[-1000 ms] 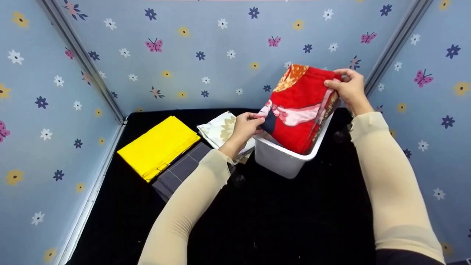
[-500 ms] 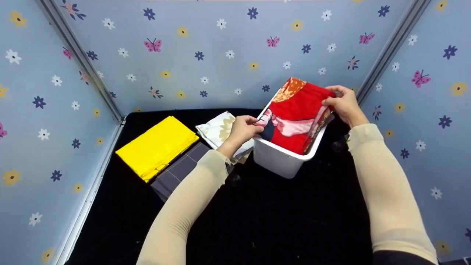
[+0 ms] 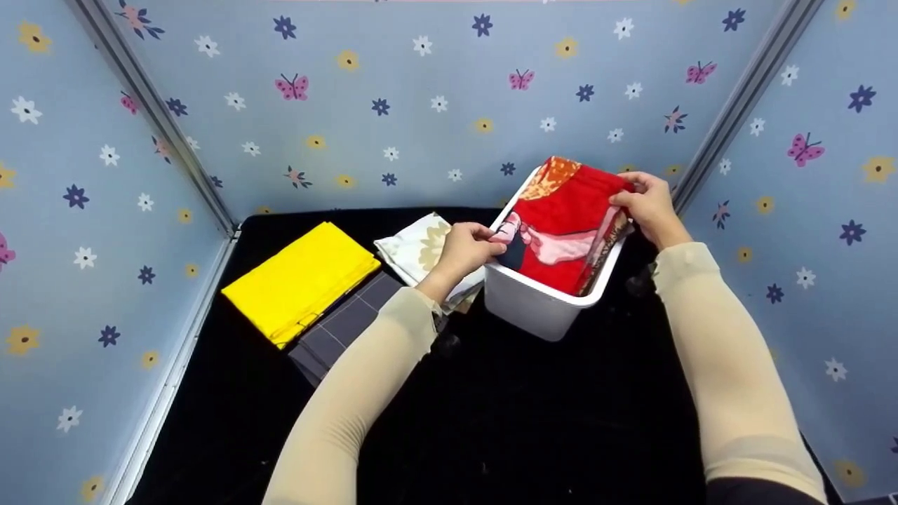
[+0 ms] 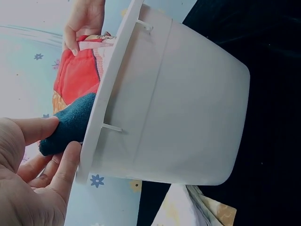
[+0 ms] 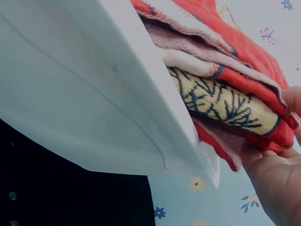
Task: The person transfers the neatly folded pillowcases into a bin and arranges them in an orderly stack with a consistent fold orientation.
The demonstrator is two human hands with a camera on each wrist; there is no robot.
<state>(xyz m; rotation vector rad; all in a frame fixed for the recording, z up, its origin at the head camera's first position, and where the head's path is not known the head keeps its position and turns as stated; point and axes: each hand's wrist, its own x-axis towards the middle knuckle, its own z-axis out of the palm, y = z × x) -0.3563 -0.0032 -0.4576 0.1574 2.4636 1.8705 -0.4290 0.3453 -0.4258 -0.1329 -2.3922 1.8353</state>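
A folded red towel [image 3: 561, 224] with pink, orange and dark blue print sits partly inside a white plastic bin [image 3: 533, 312], its top above the rim. My left hand [image 3: 466, 252] pinches the towel's dark blue corner at the bin's left edge; the left wrist view shows thumb and fingers on that corner [image 4: 73, 120]. At the far right corner my right hand [image 3: 651, 207] grips the towel between thumb and fingers. Stacked folded layers [image 5: 225, 103] show beside the bin wall in the right wrist view. The bin's inside lies hidden under the towel.
A folded yellow cloth [image 3: 302, 280] lies on the black table surface [image 3: 533, 421] at the left. Beside it are a folded dark grey checked cloth [image 3: 344, 330] and a white floral cloth [image 3: 414, 245], close to the bin. Flower-patterned panels [image 3: 435, 91] stand around the back and sides.
The red towel has come down into the bin, its far edge dropping most. My right hand has lowered with it; my left hand has dipped slightly. Both keep their hold.
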